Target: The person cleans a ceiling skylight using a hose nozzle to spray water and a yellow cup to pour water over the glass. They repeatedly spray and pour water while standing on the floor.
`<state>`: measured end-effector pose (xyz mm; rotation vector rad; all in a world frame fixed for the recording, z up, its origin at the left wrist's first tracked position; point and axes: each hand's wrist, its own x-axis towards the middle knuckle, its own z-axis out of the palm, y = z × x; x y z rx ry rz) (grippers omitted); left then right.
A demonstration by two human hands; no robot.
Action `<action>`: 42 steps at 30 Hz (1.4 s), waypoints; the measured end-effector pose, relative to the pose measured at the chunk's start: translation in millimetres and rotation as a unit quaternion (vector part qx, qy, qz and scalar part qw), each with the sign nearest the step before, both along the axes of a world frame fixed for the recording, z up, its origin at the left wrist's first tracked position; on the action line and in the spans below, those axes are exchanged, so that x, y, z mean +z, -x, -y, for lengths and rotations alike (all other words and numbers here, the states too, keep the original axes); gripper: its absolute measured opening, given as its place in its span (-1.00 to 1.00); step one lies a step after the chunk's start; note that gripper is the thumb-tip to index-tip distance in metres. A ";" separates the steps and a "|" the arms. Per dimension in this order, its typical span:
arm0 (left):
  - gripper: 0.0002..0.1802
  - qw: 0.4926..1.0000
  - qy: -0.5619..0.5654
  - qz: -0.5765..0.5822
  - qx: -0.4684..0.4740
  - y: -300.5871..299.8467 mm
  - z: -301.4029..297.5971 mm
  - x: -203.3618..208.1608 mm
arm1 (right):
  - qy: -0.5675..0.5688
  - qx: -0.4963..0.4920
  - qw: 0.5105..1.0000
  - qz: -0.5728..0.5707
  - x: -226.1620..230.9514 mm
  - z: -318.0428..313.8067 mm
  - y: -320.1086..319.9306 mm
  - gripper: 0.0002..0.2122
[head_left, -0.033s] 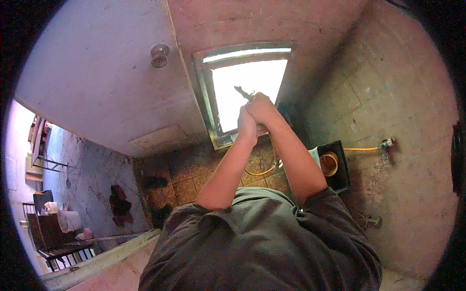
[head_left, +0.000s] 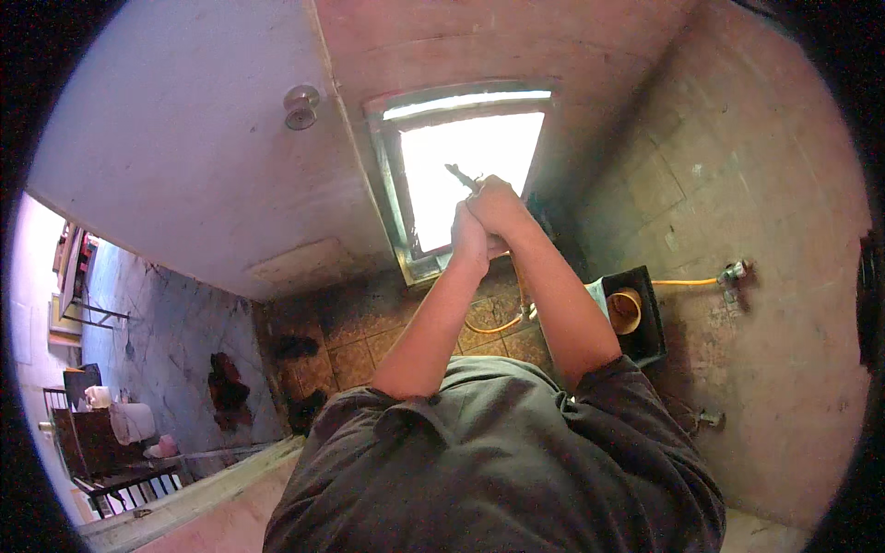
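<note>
Both my arms reach forward, and my hands meet in front of a bright window (head_left: 472, 152). My right hand (head_left: 499, 205) is closed around a narrow, dark tool that resembles a hose nozzle (head_left: 458, 173); its tip sticks out ahead of the fingers, up and to the left. My left hand (head_left: 469, 235) presses against the right one from below and is also closed. What lies inside its fingers is hidden. An orange hose (head_left: 518, 279) rises from the floor toward the underside of my hands; the place where it ends is covered.
On my right, a black bin (head_left: 653, 324) holds a yellow tub (head_left: 626, 311). A wall tap (head_left: 734, 272) feeds the orange hose behind it. A pale door (head_left: 203, 147) with a round knob (head_left: 301, 108) stands at left; beyond it are a blue-grey floor (head_left: 166, 341) and a white bucket (head_left: 134, 422).
</note>
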<state>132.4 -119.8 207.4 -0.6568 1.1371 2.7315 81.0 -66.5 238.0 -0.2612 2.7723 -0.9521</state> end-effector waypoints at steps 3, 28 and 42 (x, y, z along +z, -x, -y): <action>-0.59 0.999 0.016 -0.008 -0.035 8.0 -5.7 -5.4 | 0.001 -0.047 0.998 -0.032 -2.4 -6.5 0.7 -0.71; -0.55 0.996 0.044 0.002 -0.078 34.7 -47.2 2.8 | -0.014 -0.090 0.995 -0.027 7.6 -52.2 22.9 -0.74; -0.55 0.997 0.055 0.041 0.020 29.9 -1.3 3.4 | -0.006 0.043 0.997 -0.069 21.3 4.5 12.7 -0.71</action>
